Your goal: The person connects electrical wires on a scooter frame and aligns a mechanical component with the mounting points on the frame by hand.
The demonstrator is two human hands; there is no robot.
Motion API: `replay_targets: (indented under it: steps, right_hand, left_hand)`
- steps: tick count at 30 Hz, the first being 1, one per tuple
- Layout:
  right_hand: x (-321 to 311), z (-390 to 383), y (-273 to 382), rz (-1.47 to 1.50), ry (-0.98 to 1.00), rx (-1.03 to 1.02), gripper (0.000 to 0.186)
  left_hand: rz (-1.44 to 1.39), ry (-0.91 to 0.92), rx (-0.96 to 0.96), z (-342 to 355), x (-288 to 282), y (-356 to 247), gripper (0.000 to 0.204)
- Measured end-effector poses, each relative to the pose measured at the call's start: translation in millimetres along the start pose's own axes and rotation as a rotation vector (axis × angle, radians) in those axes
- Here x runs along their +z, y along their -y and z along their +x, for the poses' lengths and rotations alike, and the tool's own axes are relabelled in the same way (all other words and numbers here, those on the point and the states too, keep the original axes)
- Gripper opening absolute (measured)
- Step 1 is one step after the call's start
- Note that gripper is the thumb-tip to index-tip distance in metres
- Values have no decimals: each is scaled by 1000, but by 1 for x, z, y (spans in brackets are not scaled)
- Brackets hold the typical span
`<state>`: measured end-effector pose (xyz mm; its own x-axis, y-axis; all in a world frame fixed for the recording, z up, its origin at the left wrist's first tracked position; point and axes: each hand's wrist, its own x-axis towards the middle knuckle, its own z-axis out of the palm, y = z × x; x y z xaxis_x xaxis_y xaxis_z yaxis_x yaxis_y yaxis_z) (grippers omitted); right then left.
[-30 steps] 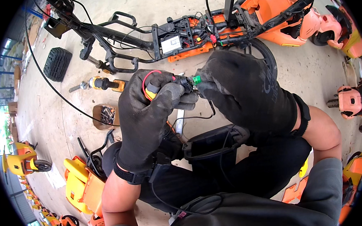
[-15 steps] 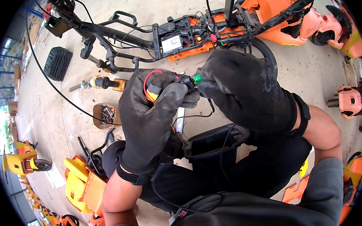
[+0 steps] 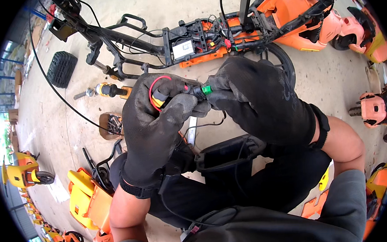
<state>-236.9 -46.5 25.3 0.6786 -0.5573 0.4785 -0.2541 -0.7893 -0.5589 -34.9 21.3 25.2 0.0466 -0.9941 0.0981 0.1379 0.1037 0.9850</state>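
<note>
both near frame centre, the black connector (image 3: 196, 93) is pinched in our left hand (image 3: 154, 119) and the green connector (image 3: 206, 90) in our right hand (image 3: 256, 97); we judge straight alignment best, with no pull on the red wire (image 3: 150, 94).

green connector (image 3: 206, 90): plastic | gloves (image 3: 147, 128): matt cloth | floor (image 3: 324, 82): matt concrete

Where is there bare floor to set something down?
Bare floor: between the right hand and the pink scooter at far right; also between the cardboard box and the yellow scooter at left. Crowded: around the black container and silver strip, and on the wire-filled frame.
</note>
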Motion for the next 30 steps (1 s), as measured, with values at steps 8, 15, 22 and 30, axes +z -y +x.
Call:
replay_targets:
  steps: [8, 15, 22, 30]
  right_hand:
    - [6, 0, -3, 268, 2, 158, 32]
    - [7, -2, -1, 170, 40, 141, 28]
    - [17, -7, -9, 36, -119, -106, 31]
    - [20, -5, -10, 40, -110, -134, 27]
  left_hand:
    - [33, 122, 18, 4, -18, 12, 23]
    - [-134, 85, -96, 3, -22, 17, 23]
    - [-208, 50, -125, 4, -18, 13, 26]
    - [-208, 89, -116, 5, -22, 14, 26]
